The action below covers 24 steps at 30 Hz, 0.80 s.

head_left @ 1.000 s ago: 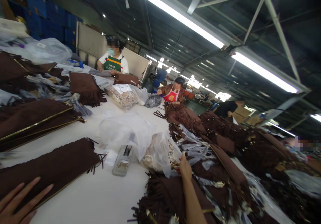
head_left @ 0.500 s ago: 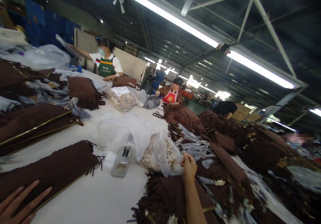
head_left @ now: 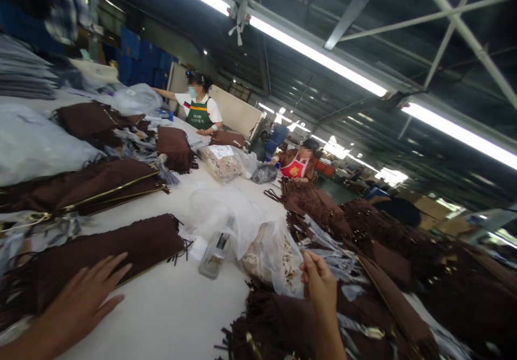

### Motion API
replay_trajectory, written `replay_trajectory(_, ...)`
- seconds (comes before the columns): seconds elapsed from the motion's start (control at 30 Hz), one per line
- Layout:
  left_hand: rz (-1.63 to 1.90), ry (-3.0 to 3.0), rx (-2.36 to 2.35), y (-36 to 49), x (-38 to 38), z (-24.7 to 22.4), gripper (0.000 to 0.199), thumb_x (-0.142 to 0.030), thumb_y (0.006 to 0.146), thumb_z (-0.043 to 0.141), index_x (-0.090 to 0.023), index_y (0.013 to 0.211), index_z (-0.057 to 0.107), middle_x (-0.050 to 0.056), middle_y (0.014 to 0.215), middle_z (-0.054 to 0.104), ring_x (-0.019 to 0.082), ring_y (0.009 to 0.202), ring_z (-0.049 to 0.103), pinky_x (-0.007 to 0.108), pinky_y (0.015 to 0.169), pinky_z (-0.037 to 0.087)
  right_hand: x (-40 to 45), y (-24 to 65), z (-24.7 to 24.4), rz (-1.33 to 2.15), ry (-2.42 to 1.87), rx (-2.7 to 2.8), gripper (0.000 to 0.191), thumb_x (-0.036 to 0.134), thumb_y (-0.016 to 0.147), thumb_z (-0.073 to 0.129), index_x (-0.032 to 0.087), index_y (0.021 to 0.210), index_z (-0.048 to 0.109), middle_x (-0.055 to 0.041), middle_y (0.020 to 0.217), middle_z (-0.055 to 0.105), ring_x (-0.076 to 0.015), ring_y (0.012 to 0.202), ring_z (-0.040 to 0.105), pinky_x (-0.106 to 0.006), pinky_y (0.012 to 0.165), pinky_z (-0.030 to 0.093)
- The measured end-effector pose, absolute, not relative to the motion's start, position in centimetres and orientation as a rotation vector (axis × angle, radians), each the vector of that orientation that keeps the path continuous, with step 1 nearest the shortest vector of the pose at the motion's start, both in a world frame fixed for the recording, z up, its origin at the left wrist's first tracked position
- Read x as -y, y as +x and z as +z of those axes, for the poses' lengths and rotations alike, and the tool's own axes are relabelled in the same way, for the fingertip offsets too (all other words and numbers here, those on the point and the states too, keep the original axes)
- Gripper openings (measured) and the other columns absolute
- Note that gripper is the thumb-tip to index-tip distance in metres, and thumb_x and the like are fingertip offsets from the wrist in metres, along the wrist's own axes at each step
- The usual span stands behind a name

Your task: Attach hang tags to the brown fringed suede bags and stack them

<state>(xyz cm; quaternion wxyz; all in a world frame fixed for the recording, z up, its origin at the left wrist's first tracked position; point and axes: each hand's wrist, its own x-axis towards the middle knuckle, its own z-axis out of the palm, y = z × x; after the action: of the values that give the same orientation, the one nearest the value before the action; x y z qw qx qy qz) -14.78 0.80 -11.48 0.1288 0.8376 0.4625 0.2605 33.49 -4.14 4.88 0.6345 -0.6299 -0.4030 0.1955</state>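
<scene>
My left hand (head_left: 83, 301) lies flat with fingers spread on a dark brown fringed fabric piece (head_left: 121, 241) with gold zipper edging, at the lower left. My right hand (head_left: 321, 282) is closed in a pinch at the right edge of a clear plastic bag (head_left: 272, 252). Inside that bag are beige patterned material and pale strands. Its fingertips are partly hidden behind the hand. Below and left of the right forearm spreads another brown fringed piece (head_left: 278, 317). A grey, clear-topped tape dispenser (head_left: 215, 255) stands on the white table (head_left: 169, 306) between my hands.
Brown fringed pieces (head_left: 388, 301) are heaped along the right. More brown pieces (head_left: 100, 180) and a plastic-wrapped bundle (head_left: 40, 145) lie left. A labelled bag (head_left: 222, 163) sits farther back. Two people, one in a green apron (head_left: 197, 115), one in a red apron (head_left: 294, 168), are across the table.
The view has swung left, so things appear farther right. My left hand has come further into view over the brown piece. My right hand stays pinched at the plastic bag's edge.
</scene>
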Motion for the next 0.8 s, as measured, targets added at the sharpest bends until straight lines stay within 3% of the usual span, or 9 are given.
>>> replay_trajectory(0.1,0.951,2.038,-1.246,-11.0,1.5,-6.5,0.058,-0.048,0.084,0.057,-0.045,0.139,0.039,0.000,0.151,0.040,0.028,0.118,0.056,0.042,0.100,0.047,5.0,28.9,5.3,0.569,-1.432,1.032,0.047,0.053,0.075,0.072,0.013,0.099,0.067,0.0020,0.061,0.057,-0.0085,0.047,0.043,-0.023,0.044,0.034)
replay_trajectory(0.17,0.894,1.744,-1.053,-7.5,3.2,-2.0,0.057,-0.047,0.086,0.059,-0.034,0.139,0.043,0.007,0.142,0.049,0.021,0.095,0.065,0.031,0.086,0.053,5.4,25.3,5.3,0.645,-1.451,1.110,0.046,0.053,0.076,0.071,0.014,0.100,0.068,0.0020,0.061,0.058,-0.0093,0.048,0.045,-0.023,0.045,0.036)
replay_trajectory(0.3,0.792,1.329,-0.740,-3.4,4.6,2.7,0.073,-0.046,0.074,0.073,-0.020,0.135,0.042,0.010,0.113,0.063,0.016,0.067,0.065,0.026,0.055,0.053,6.3,17.4,4.2,0.744,-1.512,1.310,0.046,0.057,0.078,0.066,0.016,0.101,0.068,0.0023,0.063,0.059,-0.0111,0.051,0.048,-0.023,0.047,0.041)
replay_trajectory(0.4,0.868,1.197,-0.767,-4.7,5.2,1.4,0.044,-0.036,0.073,0.070,-0.016,0.110,0.055,0.001,0.078,0.063,0.012,0.050,0.058,0.021,0.046,0.047,7.3,12.4,2.5,0.815,-1.503,1.453,0.044,0.057,0.080,0.063,0.018,0.099,0.068,0.0022,0.065,0.060,-0.0115,0.053,0.050,-0.024,0.051,0.044)
replay_trajectory(0.5,0.901,1.193,-0.890,-8.1,6.6,-0.8,0.013,-0.027,0.078,0.059,-0.016,0.083,0.059,-0.003,0.058,0.057,0.010,0.046,0.055,0.017,0.044,0.042,8.2,9.1,0.2,0.920,-1.514,1.515,0.045,0.059,0.082,0.060,0.019,0.101,0.069,0.0022,0.065,0.060,-0.0121,0.053,0.051,-0.024,0.051,0.045)
replay_trajectory(0.6,0.830,1.238,-1.005,-11.5,8.4,-2.6,0.008,-0.025,0.075,0.060,-0.017,0.076,0.061,-0.004,0.056,0.056,0.009,0.044,0.053,0.015,0.042,0.039,8.9,7.1,-2.6,0.909,-1.549,1.609,0.046,0.061,0.083,0.057,0.020,0.100,0.069,-0.0006,0.071,0.064,-0.0138,0.055,0.055,-0.026,0.053,0.047)
replay_trajectory(0.67,0.774,1.269,-1.054,-13.2,9.4,-3.7,0.008,-0.024,0.075,0.061,-0.017,0.072,0.062,-0.005,0.056,0.055,0.008,0.041,0.051,0.015,0.040,0.037,9.3,5.7,-4.5,0.799,-1.471,1.708,0.049,0.065,0.081,0.058,0.021,0.097,0.071,-0.0084,0.095,0.069,-0.0197,0.075,0.065,-0.030,0.064,0.053)
replay_trajectory(0.73,0.738,1.288,-1.086,-14.4,10.3,-4.8,0.010,-0.021,0.075,0.057,-0.017,0.067,0.061,-0.005,0.054,0.054,0.007,0.040,0.050,0.015,0.040,0.037,10.1,3.8,-6.2,0.750,-1.338,1.765,0.053,0.068,0.080,0.057,0.021,0.099,0.072,-0.0132,0.120,0.065,-0.0273,0.105,0.063,-0.035,0.082,0.054)
replay_trajectory(0.8,0.726,1.285,-1.084,-15.6,10.9,-5.6,0.013,-0.016,0.075,0.052,-0.017,0.069,0.063,-0.004,0.056,0.055,0.008,0.042,0.051,0.015,0.041,0.039,11.2,1.5,-7.5,0.883,-1.284,1.733,0.055,0.067,0.083,0.053,0.021,0.107,0.070,-0.0123,0.121,0.065,-0.0278,0.110,0.062,-0.035,0.086,0.053)
